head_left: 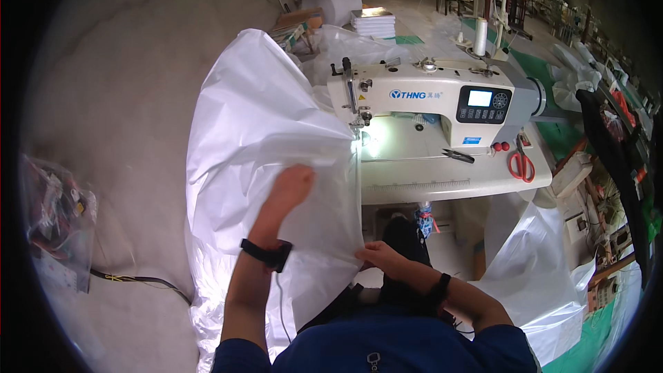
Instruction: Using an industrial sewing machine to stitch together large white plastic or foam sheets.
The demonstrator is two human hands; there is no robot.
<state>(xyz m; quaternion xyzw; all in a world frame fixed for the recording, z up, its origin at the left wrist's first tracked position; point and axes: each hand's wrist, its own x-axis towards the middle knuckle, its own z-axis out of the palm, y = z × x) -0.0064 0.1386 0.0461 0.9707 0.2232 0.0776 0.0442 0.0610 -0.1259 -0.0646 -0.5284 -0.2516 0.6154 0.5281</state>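
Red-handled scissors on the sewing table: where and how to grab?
I'd take the scissors by the red loops, right hand coming from the near side. They lie flat, loops toward the person near the right end of the table, blades pointing away. That hand would first have to release the white sheet.

Left arm (243, 287) stretched forward, left hand (293, 183) kinda curled, but too blurry to make out grip. Right arm (476, 302) clearly bent, angled inward, right hand (380, 255) lower, closer in, fingertips (362, 254) pinched together.
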